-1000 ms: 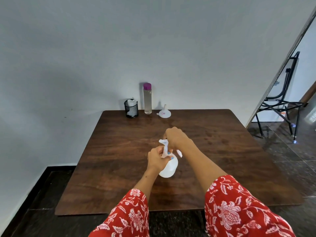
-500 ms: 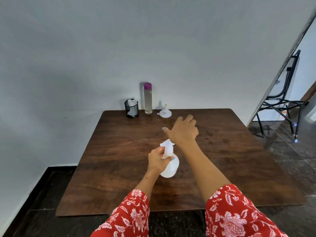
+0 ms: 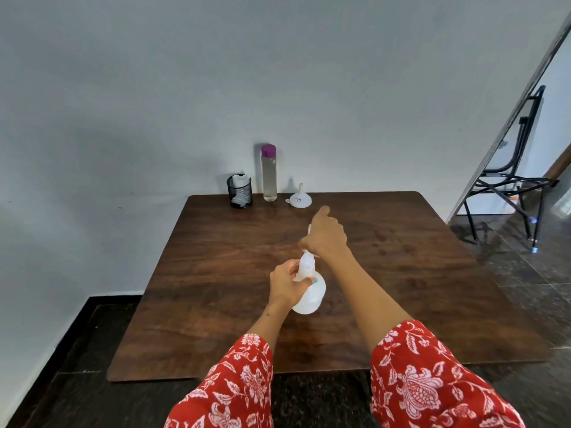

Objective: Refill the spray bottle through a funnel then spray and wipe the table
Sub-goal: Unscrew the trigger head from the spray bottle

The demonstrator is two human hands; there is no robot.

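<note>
A white translucent spray bottle (image 3: pixel 310 296) stands near the middle of the brown wooden table (image 3: pixel 401 273). My left hand (image 3: pixel 285 284) grips its neck from the left. My right hand (image 3: pixel 327 236) is closed over the top of the spray head (image 3: pixel 307 264), index finger pointing forward; a bit of white nozzle shows at its left edge. A small white funnel (image 3: pixel 300 199) sits upside down at the table's far edge. Left of it stands a tall clear water bottle (image 3: pixel 269 177) with a purple cap.
A black mesh cup (image 3: pixel 239 193) holding white cloth or tissue stands at the far edge, left of the water bottle. A black metal chair (image 3: pixel 513 180) is beyond the doorway at right. The table's far edge is against the grey wall.
My right hand left the spray head, opened above the table, then came back down and closed on the head again. My left hand kept its hold on the bottle.
</note>
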